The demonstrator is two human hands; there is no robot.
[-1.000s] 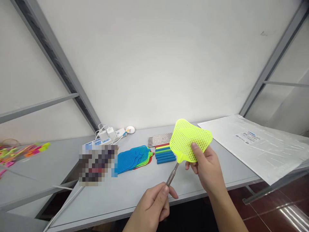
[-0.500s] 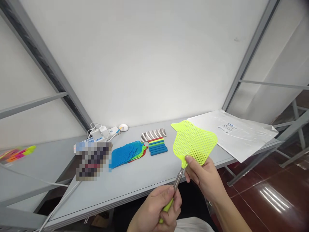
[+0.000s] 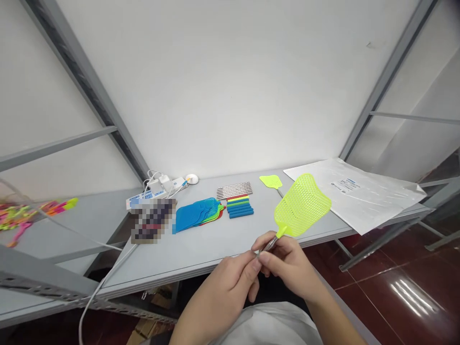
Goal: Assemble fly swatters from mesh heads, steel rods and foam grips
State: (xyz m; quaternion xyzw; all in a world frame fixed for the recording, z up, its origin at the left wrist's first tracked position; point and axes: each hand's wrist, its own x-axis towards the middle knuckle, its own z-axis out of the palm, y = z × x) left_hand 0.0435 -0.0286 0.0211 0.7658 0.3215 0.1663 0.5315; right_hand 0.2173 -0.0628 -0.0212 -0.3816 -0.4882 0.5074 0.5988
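Note:
A yellow-green fly swatter (image 3: 303, 205) with a perforated head is held up over the table's front edge, its head tilted up and to the right. My right hand (image 3: 283, 261) grips its metal shaft just below the head. Close beside it, my left hand (image 3: 232, 282) is closed around the lower end, and the handle is hidden in it. Another yellow-green fly swatter (image 3: 270, 181) lies behind on the table. To the left are a stack of blue swatter heads (image 3: 194, 214) with green and red ones beneath, a row of coloured handle tubes (image 3: 240, 209) and several metal rods (image 3: 234, 190).
A white plastic package (image 3: 354, 191) lies at the table's right end. On the left are a power strip (image 3: 145, 197) with chargers and a pixelated object (image 3: 154, 221). A white cable (image 3: 104, 280) hangs over the left edge. Bright coloured items (image 3: 36, 213) lie on the far-left surface.
My right hand has slid from the swatter's head down to its shaft, and my hands have come together. The metal shaft shows less length. The view has shifted slightly.

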